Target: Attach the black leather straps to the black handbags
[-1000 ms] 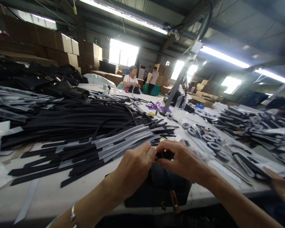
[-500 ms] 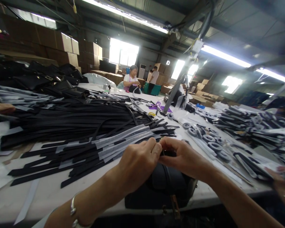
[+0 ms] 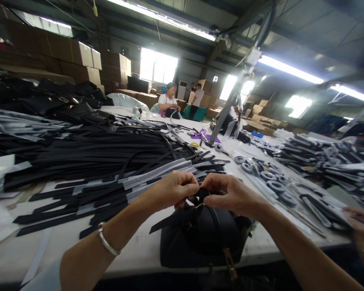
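A black handbag (image 3: 197, 244) with gold-coloured hardware rests at the table's front edge, below my hands. My left hand (image 3: 171, 190) pinches a black strap (image 3: 160, 223) at the top of the bag, thumb against forefinger; the strap's loose end sticks out to the lower left. Close beside it, my right hand (image 3: 235, 196) is closed on the same dark strap piece, near a thin gold-coloured metal part. The fingertips hide exactly how the strap meets the metal. A brown-gold tab (image 3: 229, 260) hangs at the bag's front.
Black straps (image 3: 87, 149) lie heaped on the left, some wrapped in white film. Wrapped rings (image 3: 267, 176) and a pile of wrapped handles (image 3: 324, 161) are on the right. Another person's hand (image 3: 362, 226) reaches in at the right edge. A co-worker (image 3: 169, 103) sits across the table.
My left hand has drawn slightly left, away from my right hand, and its wrist has turned. More of the bag's top and the strap end now show. Another hand at the far left has gone.
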Available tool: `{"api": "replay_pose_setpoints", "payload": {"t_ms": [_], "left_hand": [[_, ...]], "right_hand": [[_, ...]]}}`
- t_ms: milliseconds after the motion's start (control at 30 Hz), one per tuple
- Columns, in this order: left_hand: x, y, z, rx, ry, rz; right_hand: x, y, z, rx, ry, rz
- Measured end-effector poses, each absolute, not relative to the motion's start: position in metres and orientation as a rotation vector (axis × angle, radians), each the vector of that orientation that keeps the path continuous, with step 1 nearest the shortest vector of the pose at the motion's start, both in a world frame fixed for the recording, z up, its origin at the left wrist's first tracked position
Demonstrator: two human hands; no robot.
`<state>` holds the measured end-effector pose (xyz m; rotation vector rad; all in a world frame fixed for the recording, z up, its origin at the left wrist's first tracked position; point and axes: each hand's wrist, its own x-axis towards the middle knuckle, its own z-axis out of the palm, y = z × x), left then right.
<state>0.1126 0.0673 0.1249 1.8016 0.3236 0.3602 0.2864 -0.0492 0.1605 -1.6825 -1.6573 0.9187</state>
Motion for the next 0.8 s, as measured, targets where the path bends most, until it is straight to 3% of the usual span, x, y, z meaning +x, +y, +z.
{"api": "replay_pose_setpoints", "payload": {"t_ms": [267, 600, 800], "left_hand": [[0.115, 0.057, 0.087, 1.291, 0.363, 0.329], [0.126, 0.038, 0.063, 1.183, 0.368, 0.441], [0.127, 0.035, 0.066, 1.438, 0.477, 0.627]], "right_hand": [[0.288, -0.052, 0.134, -1.543, -1.396, 1.108], [0.285, -0.057, 0.113, -1.484, -1.316, 1.114], [0.281, -0.059, 0.115, -1.499, -1.318, 1.020]]}}
